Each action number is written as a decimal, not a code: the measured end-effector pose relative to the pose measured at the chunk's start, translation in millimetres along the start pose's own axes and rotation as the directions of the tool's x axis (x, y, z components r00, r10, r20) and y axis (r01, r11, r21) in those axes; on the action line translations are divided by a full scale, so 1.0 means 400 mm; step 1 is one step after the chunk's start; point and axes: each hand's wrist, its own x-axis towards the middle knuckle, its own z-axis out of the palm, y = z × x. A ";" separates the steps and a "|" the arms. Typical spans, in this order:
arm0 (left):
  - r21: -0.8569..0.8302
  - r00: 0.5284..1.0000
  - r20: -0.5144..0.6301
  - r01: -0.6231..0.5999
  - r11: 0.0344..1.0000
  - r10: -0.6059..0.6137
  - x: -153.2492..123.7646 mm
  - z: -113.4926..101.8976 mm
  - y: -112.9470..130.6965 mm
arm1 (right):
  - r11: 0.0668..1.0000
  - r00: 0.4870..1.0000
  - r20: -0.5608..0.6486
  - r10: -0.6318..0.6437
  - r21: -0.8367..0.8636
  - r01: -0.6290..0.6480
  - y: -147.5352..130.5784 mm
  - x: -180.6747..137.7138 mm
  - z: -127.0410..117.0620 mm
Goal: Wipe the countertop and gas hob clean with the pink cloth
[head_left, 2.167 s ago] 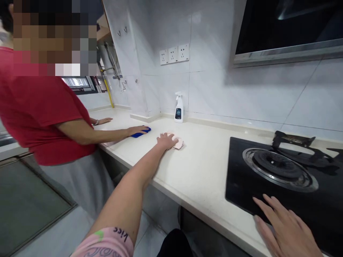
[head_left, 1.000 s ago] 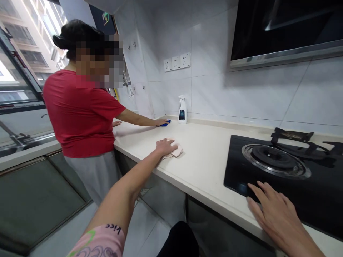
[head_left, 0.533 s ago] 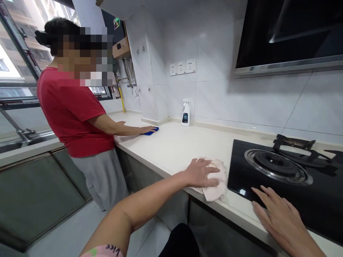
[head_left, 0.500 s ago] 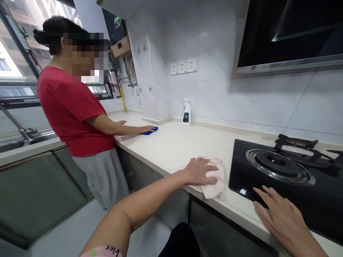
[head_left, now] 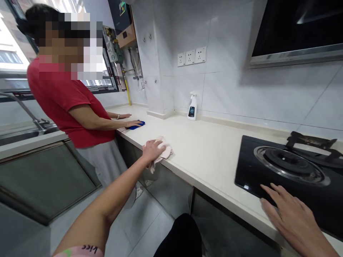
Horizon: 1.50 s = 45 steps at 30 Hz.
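Observation:
My left hand (head_left: 151, 150) presses a pale pink cloth (head_left: 164, 151) onto the cream countertop (head_left: 203, 153), right at its front edge; part of the cloth hangs over the edge. My right hand (head_left: 292, 218) lies flat with fingers spread on the near corner of the black glass hob (head_left: 289, 178), holding nothing. A person in a red shirt (head_left: 66, 103) stands further left along the counter with one hand on a blue cloth (head_left: 136, 125) and the other hand flat on the counter.
A white spray bottle (head_left: 192, 107) stands against the tiled wall under three wall sockets (head_left: 190, 57). The hob carries a gas burner (head_left: 289, 160) with a black pan support. A range hood (head_left: 297, 32) hangs above. A sink tap (head_left: 26, 114) is at far left.
My left hand slid the pink cloth leftward along the counter's front edge, away from the hob. My right hand stayed on the hob. The other person's blue cloth moved slightly left.

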 end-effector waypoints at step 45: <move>-0.818 0.835 -0.216 0.129 0.560 -0.507 -0.230 0.131 0.208 | 0.998 0.997 0.050 0.056 -0.045 -0.054 -0.094 0.018 -0.068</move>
